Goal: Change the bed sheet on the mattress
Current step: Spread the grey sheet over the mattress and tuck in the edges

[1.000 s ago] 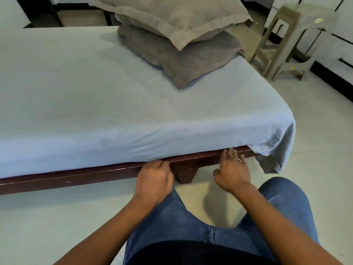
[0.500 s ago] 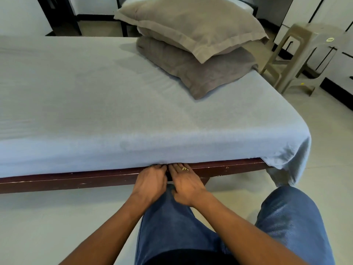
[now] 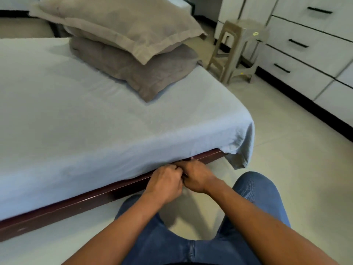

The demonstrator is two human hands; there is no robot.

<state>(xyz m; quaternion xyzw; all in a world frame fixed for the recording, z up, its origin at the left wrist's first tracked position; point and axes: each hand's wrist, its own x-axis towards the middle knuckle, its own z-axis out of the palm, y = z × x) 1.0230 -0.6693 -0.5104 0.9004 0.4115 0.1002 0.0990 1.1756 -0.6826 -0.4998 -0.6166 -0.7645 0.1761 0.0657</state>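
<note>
A light blue bed sheet (image 3: 91,119) covers the mattress on a dark wooden bed frame (image 3: 80,202). Its near corner (image 3: 239,155) hangs loose past the frame at the right. My left hand (image 3: 165,181) and my right hand (image 3: 197,175) are side by side at the sheet's lower edge, just above the frame rail. Both have curled fingers at the hem, and the fingertips are hidden under the sheet. Whether they grip the fabric is hard to tell.
Two grey-brown pillows (image 3: 122,35) are stacked on the bed's far right part. A beige plastic stool (image 3: 238,50) stands on the tiled floor beyond the bed. White drawers (image 3: 309,54) line the right wall. My knees in blue jeans (image 3: 256,203) are close to the frame.
My right hand moved left from near the bed's corner to join my left hand at the sheet's edge. The fingers of both hands have curled. The view has swung to the right.
</note>
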